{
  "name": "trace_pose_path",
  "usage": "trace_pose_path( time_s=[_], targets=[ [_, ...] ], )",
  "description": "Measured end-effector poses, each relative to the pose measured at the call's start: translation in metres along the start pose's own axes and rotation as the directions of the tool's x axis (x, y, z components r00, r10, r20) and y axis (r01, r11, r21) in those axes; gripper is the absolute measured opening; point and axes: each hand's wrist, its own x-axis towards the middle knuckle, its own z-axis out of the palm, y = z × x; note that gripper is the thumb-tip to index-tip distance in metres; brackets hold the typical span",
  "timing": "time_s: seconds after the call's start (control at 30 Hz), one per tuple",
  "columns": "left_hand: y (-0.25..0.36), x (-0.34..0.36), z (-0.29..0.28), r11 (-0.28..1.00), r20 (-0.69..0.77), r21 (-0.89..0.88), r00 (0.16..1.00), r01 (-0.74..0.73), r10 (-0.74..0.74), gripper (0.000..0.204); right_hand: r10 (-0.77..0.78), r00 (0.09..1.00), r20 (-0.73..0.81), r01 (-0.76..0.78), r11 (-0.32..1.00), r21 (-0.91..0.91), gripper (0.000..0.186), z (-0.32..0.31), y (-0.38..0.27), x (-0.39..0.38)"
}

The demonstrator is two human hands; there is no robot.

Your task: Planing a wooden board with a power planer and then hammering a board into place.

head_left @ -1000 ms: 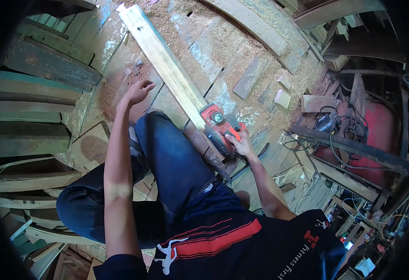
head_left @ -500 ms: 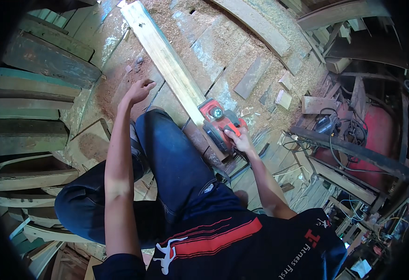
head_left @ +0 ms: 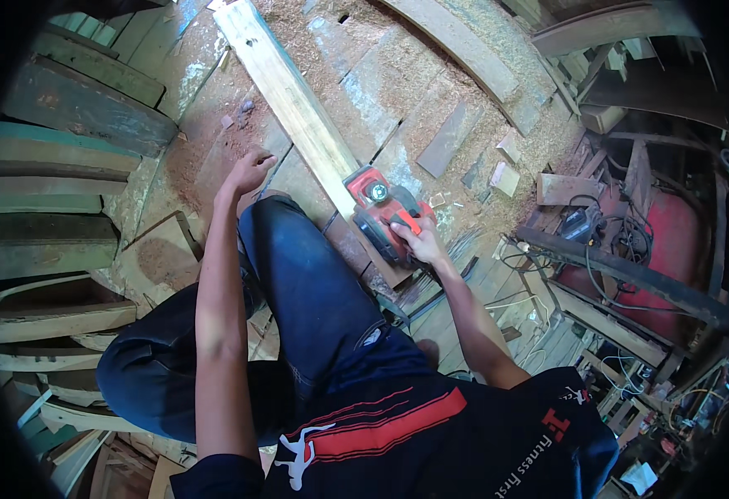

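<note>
A knee in blue jeans (head_left: pixel 298 274) sits near the centre. At its two o'clock, the right hand (head_left: pixel 419 243) grips the handle of a red and black electric planer (head_left: pixel 384 209), which rests on a long pale plank (head_left: pixel 298 104). At the knee's eleven o'clock, the left hand (head_left: pixel 250 172) is loosely open, fingers down on the sawdust-covered floor (head_left: pixel 206 150) beside the plank. The plank runs away toward twelve o'clock.
</note>
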Motion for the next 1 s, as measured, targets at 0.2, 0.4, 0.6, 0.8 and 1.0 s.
trace_pose_path(
  time_s=[0.2,0.4,0.6,0.8,1.0],
  targets=[
    [-0.002,-0.006,0.0,0.999,-0.022,-0.007,0.998,0.051,-0.052,0.046,0.014,1.0,0.0,-0.014,1.0,-0.005,0.035,0.002,0.008,0.013],
    [-0.005,-0.01,-0.005,0.996,-0.063,-0.092,0.998,0.018,-0.024,0.042,0.019,1.0,0.005,-0.019,1.0,0.008,0.036,0.005,-0.007,0.018],
    [-0.001,-0.016,-0.008,0.992,-0.08,-0.085,0.992,0.094,-0.1,0.042,0.004,1.0,0.004,-0.004,0.999,-0.038,0.036,0.005,-0.017,0.024],
    [0.013,-0.015,0.004,0.994,-0.06,0.062,0.994,0.092,-0.088,0.042,-0.036,0.999,0.005,0.037,0.995,-0.089,0.036,0.007,-0.02,0.035],
    [0.015,-0.014,0.011,0.969,-0.085,0.21,0.99,0.132,-0.116,0.038,0.001,1.0,0.009,-0.001,0.998,-0.063,0.037,0.014,-0.033,0.046]
  ],
)
